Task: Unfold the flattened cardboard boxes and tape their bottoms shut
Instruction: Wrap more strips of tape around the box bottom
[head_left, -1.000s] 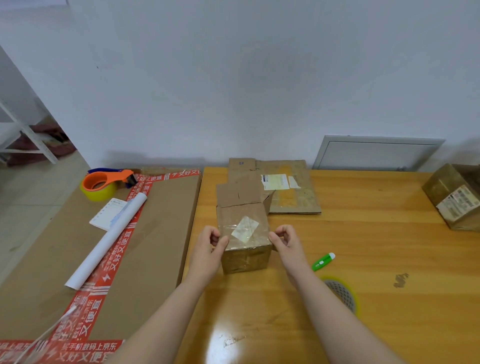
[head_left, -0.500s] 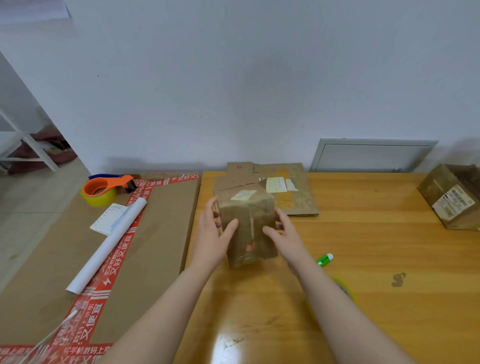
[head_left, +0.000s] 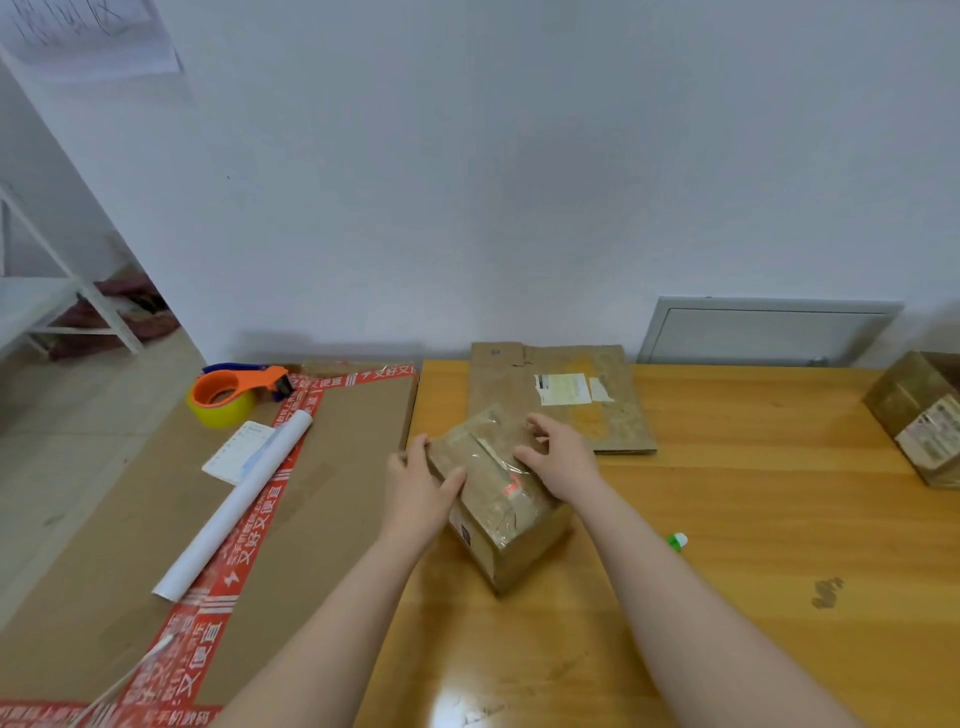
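The box (head_left: 498, 512), unfolded with tape over its upturned seam, sits on the table (head_left: 753, 519) gripped at its sides by the left hand (head_left: 418, 491) and right hand (head_left: 561, 462), so it looks done, while the flat box (head_left: 571, 384) just behind seems still to do.

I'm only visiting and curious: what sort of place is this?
Likely a makeshift packing spot in a plain room: a taped box and a flattened box at a wooden table, and a tape dispenser on a cardboard sheet alongside.
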